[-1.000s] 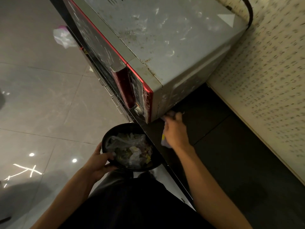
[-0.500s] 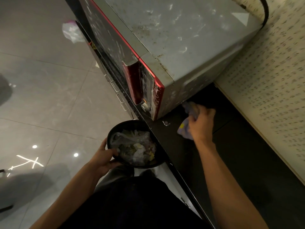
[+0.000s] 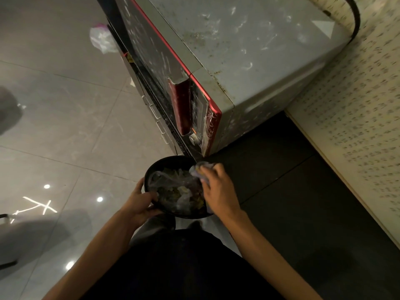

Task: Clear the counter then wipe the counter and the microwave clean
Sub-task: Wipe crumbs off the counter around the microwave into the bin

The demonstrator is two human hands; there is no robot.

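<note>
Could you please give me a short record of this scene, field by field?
Left hand: grips the black bowl by its near rim, at the counter edge.
Right hand: holds a crumpled wad, cloth or wrapper unclear, over the bowl.
Bowl contents: plastic film and food scraps.
Microwave: door shut, red trim, top stained and smeared.
Counter: dark; the microwave stands on it.
Floor: a plastic bag lies near the cabinet.
</note>
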